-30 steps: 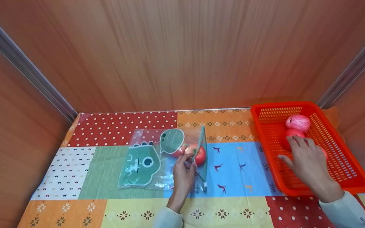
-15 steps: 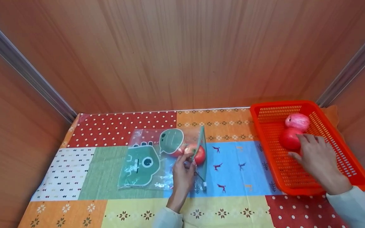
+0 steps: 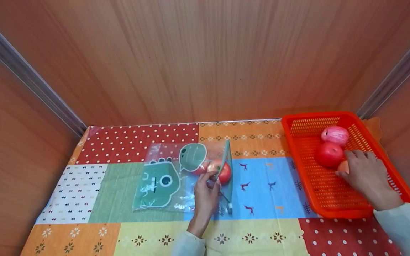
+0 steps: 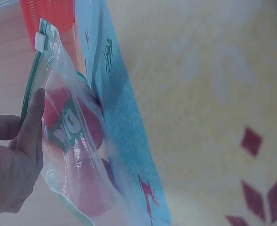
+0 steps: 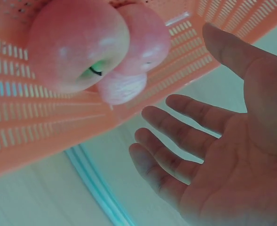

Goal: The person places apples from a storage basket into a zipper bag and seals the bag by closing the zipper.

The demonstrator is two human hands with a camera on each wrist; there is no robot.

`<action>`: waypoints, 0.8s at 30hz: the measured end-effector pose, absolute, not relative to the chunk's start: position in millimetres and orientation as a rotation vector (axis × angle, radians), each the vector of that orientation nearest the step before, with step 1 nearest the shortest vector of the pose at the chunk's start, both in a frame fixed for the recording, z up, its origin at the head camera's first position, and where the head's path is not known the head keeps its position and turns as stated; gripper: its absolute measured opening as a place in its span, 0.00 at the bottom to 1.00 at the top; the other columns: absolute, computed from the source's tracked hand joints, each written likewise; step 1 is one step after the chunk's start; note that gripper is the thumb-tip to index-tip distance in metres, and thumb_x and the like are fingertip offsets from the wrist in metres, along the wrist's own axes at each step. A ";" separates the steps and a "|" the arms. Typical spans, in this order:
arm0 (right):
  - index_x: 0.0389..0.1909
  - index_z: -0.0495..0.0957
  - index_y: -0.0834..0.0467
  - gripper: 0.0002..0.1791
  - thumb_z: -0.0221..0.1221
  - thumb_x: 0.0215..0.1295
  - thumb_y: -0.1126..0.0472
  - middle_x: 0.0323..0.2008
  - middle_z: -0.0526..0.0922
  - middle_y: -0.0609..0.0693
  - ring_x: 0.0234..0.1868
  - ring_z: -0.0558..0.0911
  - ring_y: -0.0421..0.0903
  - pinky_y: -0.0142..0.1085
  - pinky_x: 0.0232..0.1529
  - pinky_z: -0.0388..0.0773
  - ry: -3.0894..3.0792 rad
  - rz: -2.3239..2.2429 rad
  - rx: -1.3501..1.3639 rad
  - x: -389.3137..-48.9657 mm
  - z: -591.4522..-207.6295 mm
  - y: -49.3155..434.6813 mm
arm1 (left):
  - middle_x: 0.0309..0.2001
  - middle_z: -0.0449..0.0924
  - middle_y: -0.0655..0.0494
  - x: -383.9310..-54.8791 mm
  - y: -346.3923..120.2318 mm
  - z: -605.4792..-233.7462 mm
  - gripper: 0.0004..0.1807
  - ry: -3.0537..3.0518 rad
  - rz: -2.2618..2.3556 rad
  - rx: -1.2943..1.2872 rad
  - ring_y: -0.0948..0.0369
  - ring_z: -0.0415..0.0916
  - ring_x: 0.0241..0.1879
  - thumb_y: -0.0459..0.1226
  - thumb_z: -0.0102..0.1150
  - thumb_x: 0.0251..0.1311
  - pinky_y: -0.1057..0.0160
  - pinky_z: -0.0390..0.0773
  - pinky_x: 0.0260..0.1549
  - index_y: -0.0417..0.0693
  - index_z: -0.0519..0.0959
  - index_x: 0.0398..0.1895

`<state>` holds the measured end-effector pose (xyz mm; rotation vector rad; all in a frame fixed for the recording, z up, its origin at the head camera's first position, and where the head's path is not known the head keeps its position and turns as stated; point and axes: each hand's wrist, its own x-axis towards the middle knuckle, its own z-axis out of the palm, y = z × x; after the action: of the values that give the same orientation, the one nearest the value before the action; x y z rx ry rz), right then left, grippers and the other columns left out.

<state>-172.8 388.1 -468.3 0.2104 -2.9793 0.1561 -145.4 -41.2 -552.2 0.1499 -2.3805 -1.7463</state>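
My left hand [image 3: 206,193] pinches the green zip edge of a clear slider bag [image 3: 187,193] printed with a green cartoon dinosaur. Inside that bag lie red apples [image 3: 225,175], seen through the plastic [image 4: 75,155] in the left wrist view. Over the red basket [image 3: 306,192] hovers my right hand [image 3: 367,174], its fingers spread. Below it is a pale red apple [image 3: 343,166], mostly covered by the hand in the head view. The right wrist view shows this apple [image 5: 77,44] apart from the fingers [image 5: 176,127]. A red apple [image 3: 329,155] and a streaked pink fruit [image 3: 335,136] sit beyond it.
A patchwork-patterned cloth [image 3: 119,188] covers the table. Wood-grain panels [image 3: 205,60] stand behind and at both sides, with metal strips at the corners. The basket stands close to the right panel.
My right hand has shifted right and slightly toward me within the basket, uncovering the middle red apple. My left hand and the bag have stayed in place.
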 end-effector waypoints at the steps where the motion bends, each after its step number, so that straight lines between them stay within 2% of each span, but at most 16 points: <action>1: 0.59 0.71 0.77 0.42 0.81 0.48 0.60 0.54 0.74 0.80 0.47 0.72 0.76 0.74 0.46 0.76 -2.995 0.157 0.204 -173.5 -467.9 390.6 | 0.44 0.79 0.51 -145.4 -41.1 -552.1 0.17 -2.386 -1.748 0.154 0.60 0.78 0.36 0.25 0.64 0.68 0.70 0.82 0.32 0.42 0.82 0.58; 12: 0.56 0.70 0.78 0.39 0.78 0.51 0.60 0.49 0.73 0.80 0.43 0.70 0.73 0.70 0.39 0.78 -3.155 0.143 0.143 -182.9 -462.5 412.5 | 0.45 0.79 0.52 -144.8 -41.4 -551.9 0.18 -2.404 -1.745 0.160 0.60 0.78 0.36 0.25 0.65 0.68 0.70 0.82 0.33 0.43 0.83 0.58; 19: 0.55 0.68 0.78 0.40 0.78 0.52 0.59 0.47 0.73 0.79 0.44 0.69 0.74 0.71 0.42 0.77 -3.222 0.168 0.129 -187.0 -462.7 417.8 | 0.44 0.80 0.52 -145.0 -41.1 -550.8 0.17 -2.400 -1.745 0.146 0.60 0.78 0.37 0.24 0.64 0.68 0.70 0.82 0.33 0.42 0.83 0.58; 24: 0.51 0.70 0.75 0.34 0.76 0.52 0.60 0.44 0.74 0.76 0.43 0.69 0.74 0.70 0.42 0.76 -3.290 0.189 0.125 -189.7 -463.0 423.3 | 0.43 0.79 0.52 -144.8 -40.6 -550.4 0.17 -2.396 -1.742 0.144 0.60 0.78 0.36 0.24 0.64 0.67 0.69 0.83 0.32 0.41 0.83 0.58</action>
<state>-189.7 423.3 -463.0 0.1251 -3.2897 0.1886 -144.8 -40.6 -550.4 0.1440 -2.3957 -1.7422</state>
